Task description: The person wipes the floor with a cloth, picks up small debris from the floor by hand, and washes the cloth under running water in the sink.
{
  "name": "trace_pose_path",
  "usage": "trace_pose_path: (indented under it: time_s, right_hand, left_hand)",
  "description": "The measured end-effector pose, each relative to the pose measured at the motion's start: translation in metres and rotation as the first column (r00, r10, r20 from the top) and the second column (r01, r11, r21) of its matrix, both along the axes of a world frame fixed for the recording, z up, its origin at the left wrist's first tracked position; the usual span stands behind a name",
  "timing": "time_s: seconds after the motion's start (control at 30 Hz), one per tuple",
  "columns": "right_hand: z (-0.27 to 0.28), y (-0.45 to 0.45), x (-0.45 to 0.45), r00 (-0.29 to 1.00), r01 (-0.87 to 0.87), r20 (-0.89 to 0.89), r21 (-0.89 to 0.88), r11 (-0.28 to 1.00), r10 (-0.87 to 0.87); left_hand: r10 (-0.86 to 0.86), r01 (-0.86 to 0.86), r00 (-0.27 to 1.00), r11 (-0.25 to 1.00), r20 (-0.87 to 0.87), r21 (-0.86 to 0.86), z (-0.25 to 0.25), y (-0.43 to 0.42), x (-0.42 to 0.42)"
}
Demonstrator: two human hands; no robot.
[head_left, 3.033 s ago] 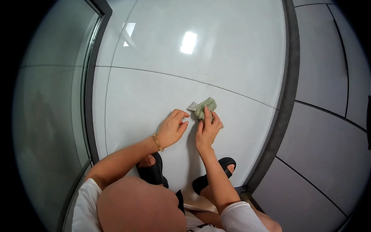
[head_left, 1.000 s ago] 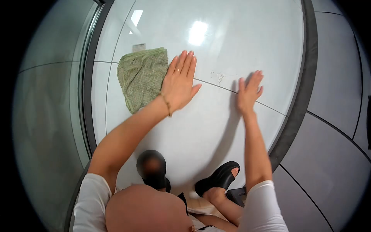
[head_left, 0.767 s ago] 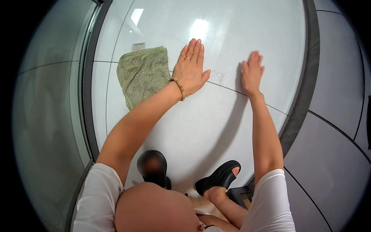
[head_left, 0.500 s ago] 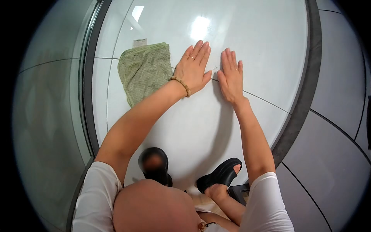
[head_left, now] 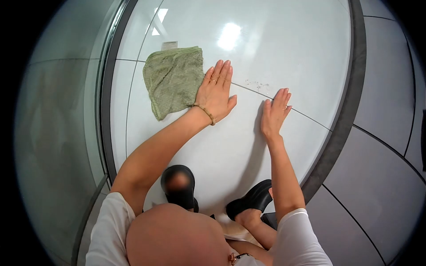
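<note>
A green cloth [head_left: 174, 80] lies flat and slightly rumpled on the glossy white tile floor [head_left: 301, 57]. Right beside its right edge is my left hand [head_left: 216, 91], palm down, fingers stretched out, with a beaded bracelet [head_left: 206, 114] at the wrist. My right hand [head_left: 276, 116] is further right, fingers extended and turned partly on its side, holding nothing. Dark specks [head_left: 258, 84] are scattered on the tile between and above my hands, near a grout line. Whether my right hand touches the floor, I cannot tell.
A glass panel [head_left: 66, 133] in a dark frame runs along the left. Dark edging [head_left: 357, 66] curves along the right, with grey tiles [head_left: 381, 111] beyond. My feet in black slippers [head_left: 178, 188] are below. A small pale label [head_left: 169, 45] shows behind the cloth.
My right hand has moved down and to the right, away from the left hand. My left hand has shifted slightly down. More of the dark specks show between them. The view has shifted slightly.
</note>
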State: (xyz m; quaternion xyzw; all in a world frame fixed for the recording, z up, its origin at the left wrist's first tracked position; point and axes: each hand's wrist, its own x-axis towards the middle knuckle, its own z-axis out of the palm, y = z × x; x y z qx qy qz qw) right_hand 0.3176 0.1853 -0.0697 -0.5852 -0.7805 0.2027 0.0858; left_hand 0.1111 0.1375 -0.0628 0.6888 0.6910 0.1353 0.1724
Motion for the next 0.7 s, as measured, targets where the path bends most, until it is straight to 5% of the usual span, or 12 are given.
trace_pose_path:
  time_s: [0.13,0.2,0.4,0.5,0.7]
  right_hand:
    - [-0.005,-0.006,-0.02,0.991,0.093,0.088,0.05,0.994,-0.097]
    - [-0.001,-0.01,-0.034,0.986,-0.111,0.131,0.022,0.994,0.107]
    - [-0.003,-0.022,-0.057,0.976,-0.187,0.128,0.075,0.979,0.177]
    - [-0.005,-0.021,-0.058,0.986,-0.153,0.088,0.104,0.983,0.144]
    - [-0.003,-0.016,-0.052,0.962,-0.039,-0.27,0.038,0.999,0.048]
  left_hand:
    - [0.021,-0.022,0.999,1.0,-0.035,-0.015,-0.001,0.002,0.008]
    - [0.008,-0.009,0.999,1.0,-0.047,-0.017,-0.001,0.003,0.007]
    - [-0.003,0.004,0.999,1.0,-0.039,0.026,-0.006,-0.001,0.007]
    - [0.003,-0.001,0.999,0.999,-0.037,0.053,-0.007,0.001,0.007]
    - [-0.01,0.013,0.999,0.998,-0.047,0.067,-0.008,-0.001,0.005]
